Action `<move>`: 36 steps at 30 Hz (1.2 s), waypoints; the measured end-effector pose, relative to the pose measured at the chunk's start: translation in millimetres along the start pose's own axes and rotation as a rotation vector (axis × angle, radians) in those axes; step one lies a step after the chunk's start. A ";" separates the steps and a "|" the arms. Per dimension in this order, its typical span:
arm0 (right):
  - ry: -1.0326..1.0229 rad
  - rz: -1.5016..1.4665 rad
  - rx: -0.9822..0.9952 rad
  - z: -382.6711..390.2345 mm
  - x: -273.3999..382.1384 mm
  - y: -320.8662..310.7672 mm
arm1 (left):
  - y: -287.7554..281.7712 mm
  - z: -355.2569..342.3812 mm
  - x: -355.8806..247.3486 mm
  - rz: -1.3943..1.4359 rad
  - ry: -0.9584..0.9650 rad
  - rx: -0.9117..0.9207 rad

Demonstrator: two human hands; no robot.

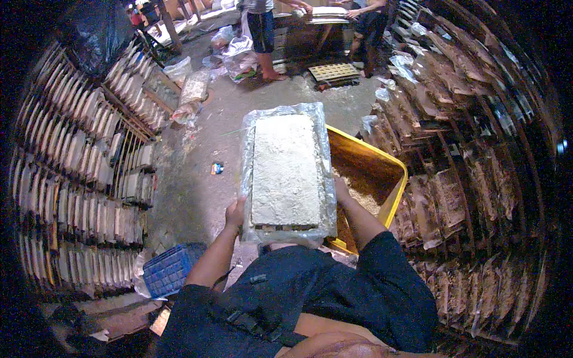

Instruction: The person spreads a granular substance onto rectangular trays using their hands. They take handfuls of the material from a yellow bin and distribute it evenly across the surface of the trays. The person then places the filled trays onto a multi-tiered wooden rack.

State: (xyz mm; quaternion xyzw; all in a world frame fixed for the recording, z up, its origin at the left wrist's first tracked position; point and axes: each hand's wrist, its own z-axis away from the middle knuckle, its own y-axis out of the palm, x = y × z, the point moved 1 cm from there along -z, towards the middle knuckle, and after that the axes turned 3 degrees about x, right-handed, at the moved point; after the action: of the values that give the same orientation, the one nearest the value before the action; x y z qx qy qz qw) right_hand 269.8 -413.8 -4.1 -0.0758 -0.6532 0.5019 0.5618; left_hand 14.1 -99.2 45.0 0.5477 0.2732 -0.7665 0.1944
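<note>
Head view is showing me a pale, crumbly slab point(283, 170) lying in a plastic-lined tray point(327, 149), which is hanging in the air before the wearer's body, above the floor point(197, 209). The left hand point(237, 212) is grasping the tray's left edge near its close corner; the right hand point(342, 190) is grasping the right edge slightly farther forward, its fingers mostly hiding from me. I'm judging that levelness is mattering most: with both grips sitting toward the near end, the far end is risking a dip, so I'd be sliding them forward, evening them up and supporting from beneath rather than by loose plastic. A yellow tub point(403, 179) is standing beyond the tray's right side, a blue crate point(173, 271) is resting near the left forearm, and loaded racks point(77, 209) are lining both sides.
</note>
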 end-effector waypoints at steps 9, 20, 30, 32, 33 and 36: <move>0.015 -0.350 0.166 76.7 -81.9 27.0 | -17.1 -18.2 -14.8 -0.449 0.240 -0.199; 0.201 -1.847 -0.181 137.5 -30.0 -89.7 | 27.6 -28.7 -50.0 0.599 0.165 0.309; 0.187 -1.611 0.030 96.2 163.7 -94.3 | 44.0 0.4 -42.4 0.793 0.089 0.467; 0.182 -1.570 0.154 85.4 203.4 -83.2 | 47.4 -9.4 -18.7 0.765 0.137 0.509; 0.221 -1.558 0.161 83.3 218.0 -78.2 | 47.2 -2.4 -27.1 0.714 0.147 0.508; 0.296 -1.531 0.214 79.0 243.3 -63.6 | 45.5 0.9 -27.5 0.601 0.185 0.480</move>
State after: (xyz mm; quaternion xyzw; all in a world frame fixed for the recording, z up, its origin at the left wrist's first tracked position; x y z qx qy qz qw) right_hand 148.5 -328.4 213.9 0.3841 -0.3902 0.0201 0.8366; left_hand 49.6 -135.1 61.9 0.6998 -0.0701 -0.6650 0.2511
